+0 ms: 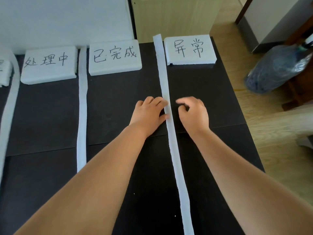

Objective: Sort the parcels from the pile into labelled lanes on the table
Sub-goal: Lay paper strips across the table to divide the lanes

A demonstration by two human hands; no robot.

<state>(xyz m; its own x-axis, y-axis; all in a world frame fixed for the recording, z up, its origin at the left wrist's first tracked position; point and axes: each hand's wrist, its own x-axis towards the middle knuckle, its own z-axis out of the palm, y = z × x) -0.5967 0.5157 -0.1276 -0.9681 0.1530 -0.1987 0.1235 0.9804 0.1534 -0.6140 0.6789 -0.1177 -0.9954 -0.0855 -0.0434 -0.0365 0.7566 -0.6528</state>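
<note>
No parcel shows in this view. On the black table [118, 102] white foam strips mark off lanes, each headed by a handwritten white foam label. My left hand [149, 112] lies flat on the table, with its fingertips and thumb touching the left edge of the right-hand foam strip [165, 82]. My right hand [194, 112] hovers just right of that strip, slightly blurred. Its fingers are loosely curled and hold nothing. The labels in sight are a left label [49, 64], a middle label [115, 56] and a right label [189, 49].
A second foam strip [82, 107] and a curved one [10, 102] lie further left, beside a partly cut-off label [5, 73]. The table's right edge drops to a wooden floor, where a blue water jug [277, 68] lies. A white wall stands behind.
</note>
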